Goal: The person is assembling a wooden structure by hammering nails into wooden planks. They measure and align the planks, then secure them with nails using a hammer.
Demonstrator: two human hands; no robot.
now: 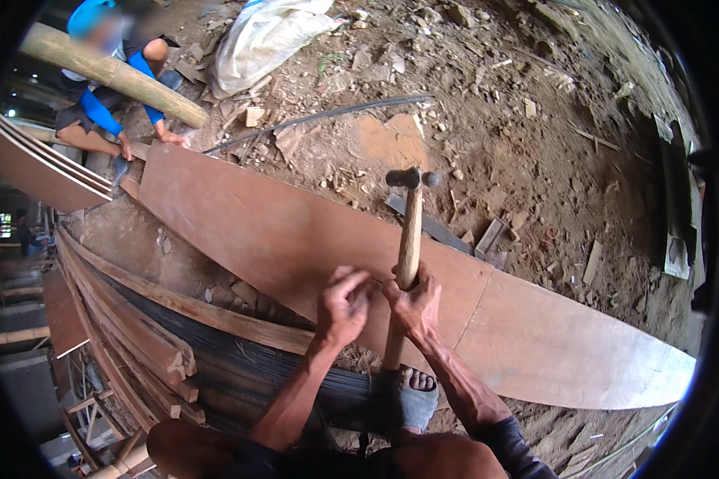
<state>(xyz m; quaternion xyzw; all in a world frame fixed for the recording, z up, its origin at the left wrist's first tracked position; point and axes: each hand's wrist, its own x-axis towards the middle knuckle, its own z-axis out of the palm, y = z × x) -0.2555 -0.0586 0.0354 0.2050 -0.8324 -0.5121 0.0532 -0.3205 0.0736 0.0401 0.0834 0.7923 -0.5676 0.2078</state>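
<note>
One long, reddish-brown plywood panel (pixel 272 231) already lies over brown dirt (pixel 527 160), a thin seam (pixel 475 307) crossing it. The right hand (pixel 415 305) grips a wooden-handled, dark-headed hammer (pixel 410 243); whether the blurred, curled left hand (pixel 343 310) holds anything, or what work remains, cannot be told.

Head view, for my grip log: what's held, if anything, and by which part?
Right hand: the ball-peen hammer, around mid-handle. Left hand: blurred, cannot tell.

And it's rough brown earth floor (pixel 527 136), littered with rubble (pixel 461 14), sweeping away beyond and right of the right hand (pixel 417 307), while far left of the left hand (pixel 343 311) a small gridded window (pixel 3 225) glows out of a dim interior (pixel 12 310)!
</note>
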